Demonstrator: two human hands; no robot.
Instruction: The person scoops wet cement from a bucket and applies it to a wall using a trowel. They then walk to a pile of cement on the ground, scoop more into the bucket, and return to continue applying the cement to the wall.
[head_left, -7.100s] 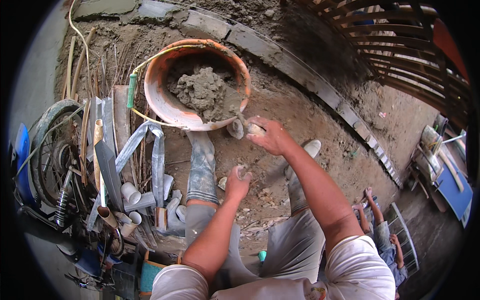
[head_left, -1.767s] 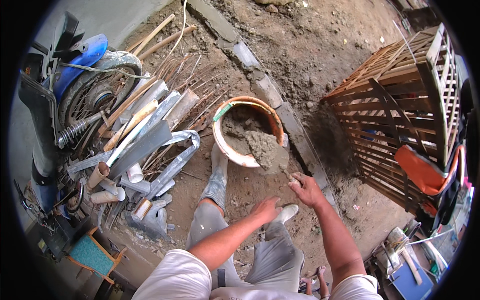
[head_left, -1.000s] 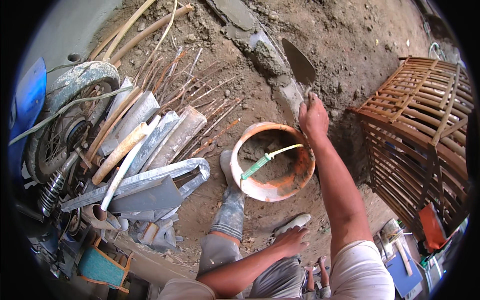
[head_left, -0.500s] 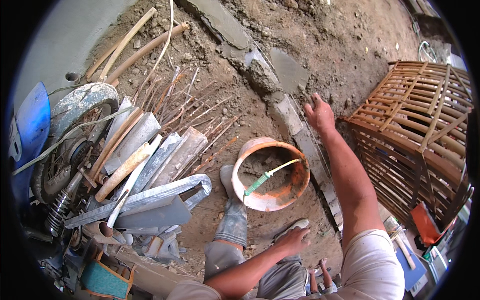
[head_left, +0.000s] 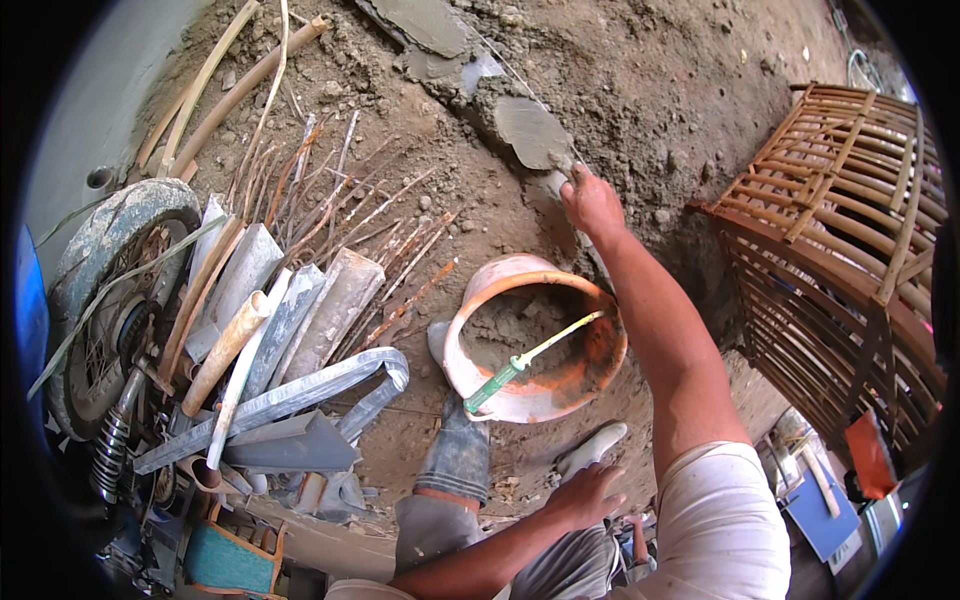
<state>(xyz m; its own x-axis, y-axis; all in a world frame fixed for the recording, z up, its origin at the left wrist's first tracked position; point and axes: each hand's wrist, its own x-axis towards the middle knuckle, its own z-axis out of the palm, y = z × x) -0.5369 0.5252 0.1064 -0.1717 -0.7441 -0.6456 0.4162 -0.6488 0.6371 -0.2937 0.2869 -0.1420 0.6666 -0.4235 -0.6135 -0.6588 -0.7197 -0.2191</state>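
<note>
My right hand [head_left: 592,205] is closed around the grip of a trowel, stretched out ahead of me. Its grey, mortar-smeared blade [head_left: 532,132] lies flat over the wet mortar on a low row of bricks or blocks [head_left: 425,25]; the handle is mostly hidden by my fingers. Close to my knees, my left hand [head_left: 585,497] hangs with its fingers extended, holding nothing. Between my arms and the row stands a round orange-and-white tub [head_left: 463,340] with mortar [head_left: 525,320] inside. A green-handled tool with a thin yellow shaft [head_left: 500,385] rests across its rim.
On the left lie metal channels [head_left: 335,300], pipes, bamboo poles and rusty rods, beside a motorcycle wheel [head_left: 75,310]. A slatted bamboo cage [head_left: 820,200] stands at the right. A taut string [head_left: 505,62] runs along the row. Loose soil [head_left: 700,90] lies beyond.
My right hand has moved the trowel left, from beside the row onto its mortar. The view has shifted slightly. My left hand stays near my knees.
</note>
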